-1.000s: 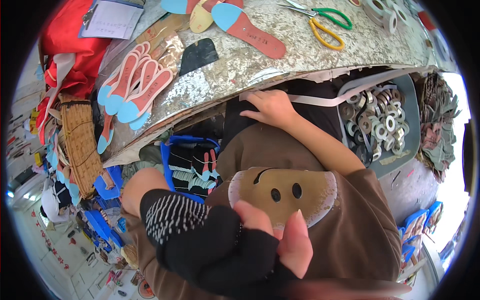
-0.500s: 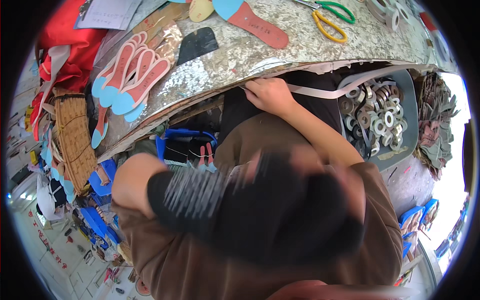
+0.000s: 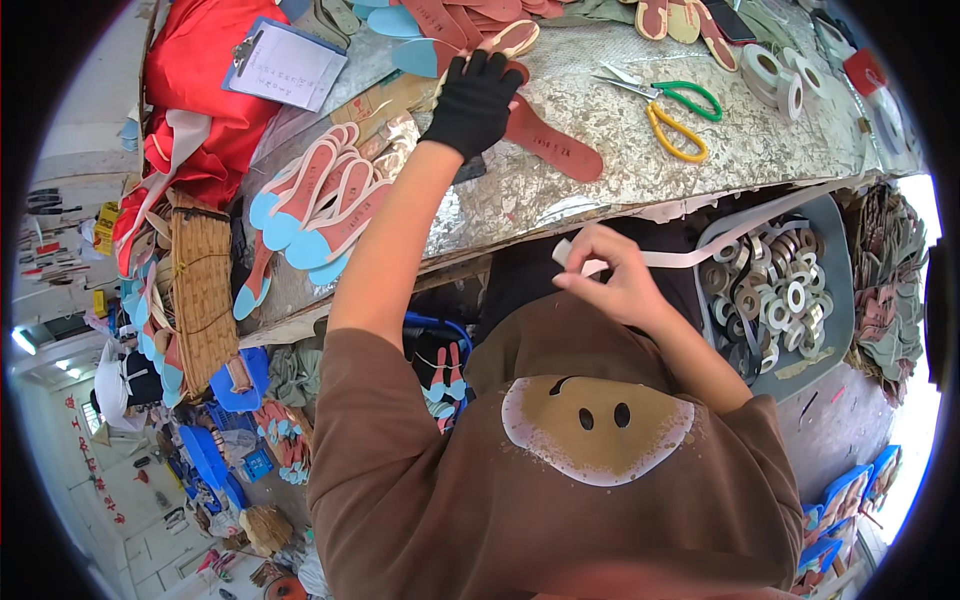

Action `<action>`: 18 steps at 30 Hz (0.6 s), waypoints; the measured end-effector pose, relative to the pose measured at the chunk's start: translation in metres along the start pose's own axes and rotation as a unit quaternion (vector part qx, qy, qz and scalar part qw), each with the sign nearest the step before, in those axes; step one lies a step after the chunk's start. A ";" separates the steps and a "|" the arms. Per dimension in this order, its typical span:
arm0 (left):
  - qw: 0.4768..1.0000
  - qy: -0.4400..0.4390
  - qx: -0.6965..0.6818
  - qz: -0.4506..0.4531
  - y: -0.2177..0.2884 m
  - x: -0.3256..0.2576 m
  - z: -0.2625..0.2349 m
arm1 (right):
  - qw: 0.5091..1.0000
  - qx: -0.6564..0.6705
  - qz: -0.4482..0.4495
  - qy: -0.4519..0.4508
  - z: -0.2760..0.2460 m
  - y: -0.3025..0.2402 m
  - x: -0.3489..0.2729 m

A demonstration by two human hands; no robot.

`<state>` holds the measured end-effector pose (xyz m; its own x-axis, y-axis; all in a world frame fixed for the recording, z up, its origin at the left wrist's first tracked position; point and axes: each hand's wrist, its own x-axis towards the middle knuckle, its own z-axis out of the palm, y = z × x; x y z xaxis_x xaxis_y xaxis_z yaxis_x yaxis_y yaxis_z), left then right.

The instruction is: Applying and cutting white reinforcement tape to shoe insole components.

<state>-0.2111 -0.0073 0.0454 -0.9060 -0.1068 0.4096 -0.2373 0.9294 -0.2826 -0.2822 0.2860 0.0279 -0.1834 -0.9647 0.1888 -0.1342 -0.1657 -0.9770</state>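
Note:
My left hand (image 3: 472,112), in a black glove with bare fingertips, reaches across the worktable with its fingers apart. It is over a group of insoles with pink-red bodies and blue toes; whether it touches them is hard to tell. One pink-red insole (image 3: 552,140) lies just right of it. My bare right hand (image 3: 612,268) is in front of the table edge, pinching the end of a white strip of tape (image 3: 680,259). That strip runs right, over a grey bin (image 3: 838,300) full of tape rolls (image 3: 775,290). White-rimmed insoles (image 3: 320,205) lie fanned left of my left forearm.
Scissors (image 3: 665,108) with green and yellow handles lie on the worktable (image 3: 610,150). White tape rolls (image 3: 775,78) stand at its far right. A clipboard (image 3: 285,65) rests far left beside red cloth (image 3: 205,90). A woven basket (image 3: 203,290) hangs near the left edge.
My gloved left hand, blurred before my chest earlier, is now stretched out over the insoles. The right hand has come off the table edge towards me, bringing the tape end.

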 end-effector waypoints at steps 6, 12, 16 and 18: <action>0.926 0.079 -0.285 -0.234 0.044 -0.046 -0.052 | 0.988 0.126 0.069 0.058 -0.028 -0.042 0.026; 0.929 0.176 -0.265 -0.191 0.087 -0.064 -0.039 | 0.997 -0.039 0.066 -0.026 -0.043 -0.053 0.118; 0.821 0.090 -0.464 -0.319 0.087 -0.066 -0.047 | 0.987 -0.104 0.070 -0.097 -0.052 -0.009 0.150; 0.788 0.082 -0.503 -0.345 0.089 -0.068 -0.049 | 0.986 -0.104 0.068 -0.108 -0.047 -0.002 0.154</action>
<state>-0.1536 0.0996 0.0348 -0.6055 -0.7395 0.2941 -0.1822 0.4886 0.8533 -0.3560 0.1476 0.0636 -0.0039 -0.9999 0.0099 -0.3243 -0.0081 -0.9459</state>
